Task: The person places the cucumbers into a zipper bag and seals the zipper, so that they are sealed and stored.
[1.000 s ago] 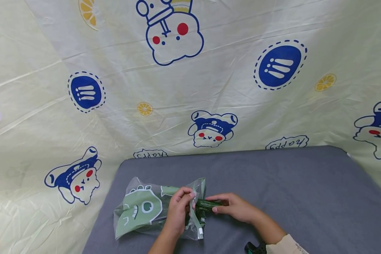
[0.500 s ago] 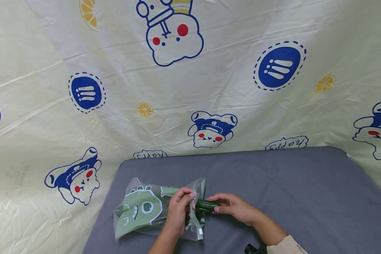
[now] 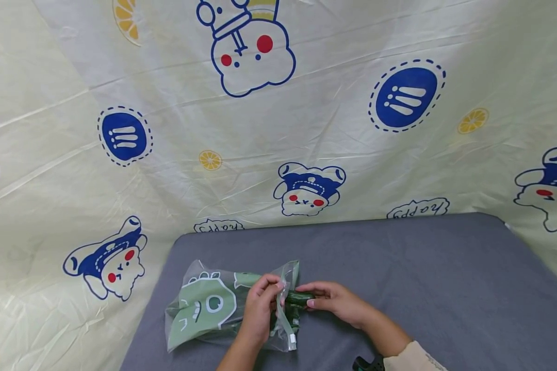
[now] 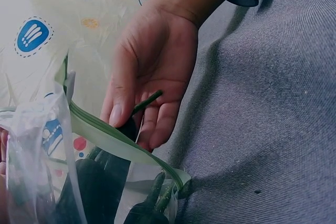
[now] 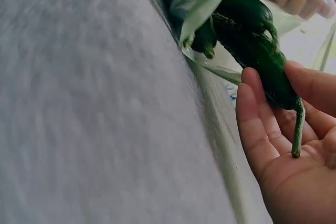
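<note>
A clear zip bag [image 3: 208, 305] with a green cartoon print lies on its side, its mouth towards the right. My left hand [image 3: 261, 312] holds the upper layer of the bag near the mouth, fingers bent at the film. With thumb and fingers, my right hand [image 3: 341, 305] grips the stem end of a dark green cucumber [image 5: 279, 83]. That cucumber reaches through the open mouth, its far part hidden inside. Other cucumbers [image 4: 100, 182] lie in the bag, one stem [image 5: 209, 52] showing at the opening. The green zip strip [image 4: 110, 136] stands spread around them.
The bag rests on a grey cloth-covered table [image 3: 413, 278]. A pale printed curtain [image 3: 334, 118] hangs behind and at the sides. The white zip slider [image 3: 293, 338] sits at the near end of the bag's mouth. A dark wrist device [image 3: 368, 364] shows by the right sleeve.
My right hand has shifted slightly left, and the cucumber has slid deeper into the bag, with less of it outside. My left hand stays at the bag's mouth.
</note>
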Available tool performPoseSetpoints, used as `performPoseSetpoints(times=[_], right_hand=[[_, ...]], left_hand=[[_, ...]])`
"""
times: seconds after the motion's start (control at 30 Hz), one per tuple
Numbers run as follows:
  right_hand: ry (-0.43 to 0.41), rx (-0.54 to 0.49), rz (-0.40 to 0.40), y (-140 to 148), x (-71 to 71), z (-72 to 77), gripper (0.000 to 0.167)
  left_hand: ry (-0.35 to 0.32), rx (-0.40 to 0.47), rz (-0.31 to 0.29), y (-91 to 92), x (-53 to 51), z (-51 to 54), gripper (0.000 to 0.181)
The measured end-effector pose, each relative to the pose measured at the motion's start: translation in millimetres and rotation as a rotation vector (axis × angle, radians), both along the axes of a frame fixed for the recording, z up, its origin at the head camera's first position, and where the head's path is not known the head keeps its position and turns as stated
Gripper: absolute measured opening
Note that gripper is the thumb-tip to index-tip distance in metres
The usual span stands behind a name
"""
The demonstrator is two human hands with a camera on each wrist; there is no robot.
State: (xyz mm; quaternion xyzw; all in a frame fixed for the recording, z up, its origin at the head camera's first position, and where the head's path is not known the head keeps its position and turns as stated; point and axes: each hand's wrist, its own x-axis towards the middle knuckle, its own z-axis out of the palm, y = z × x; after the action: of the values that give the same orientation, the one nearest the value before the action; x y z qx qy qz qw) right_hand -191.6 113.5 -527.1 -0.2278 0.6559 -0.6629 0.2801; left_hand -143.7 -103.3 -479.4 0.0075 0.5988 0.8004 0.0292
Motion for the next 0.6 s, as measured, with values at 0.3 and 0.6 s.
performPoseSetpoints(times=[0.3,0.6], right_hand=[[0.021,0.007,-0.035,-20.8,-0.6,-2.5,0.045],[0.068,0.003,-0.061,-30.6,1.2,1.8,0.045]], left_hand=[[0.005,-0.006,-0.016,-1.9,1.0,0.8,0.005],[0.010,-0.002,-0.007,-1.6,0.7,-0.1,0.005]])
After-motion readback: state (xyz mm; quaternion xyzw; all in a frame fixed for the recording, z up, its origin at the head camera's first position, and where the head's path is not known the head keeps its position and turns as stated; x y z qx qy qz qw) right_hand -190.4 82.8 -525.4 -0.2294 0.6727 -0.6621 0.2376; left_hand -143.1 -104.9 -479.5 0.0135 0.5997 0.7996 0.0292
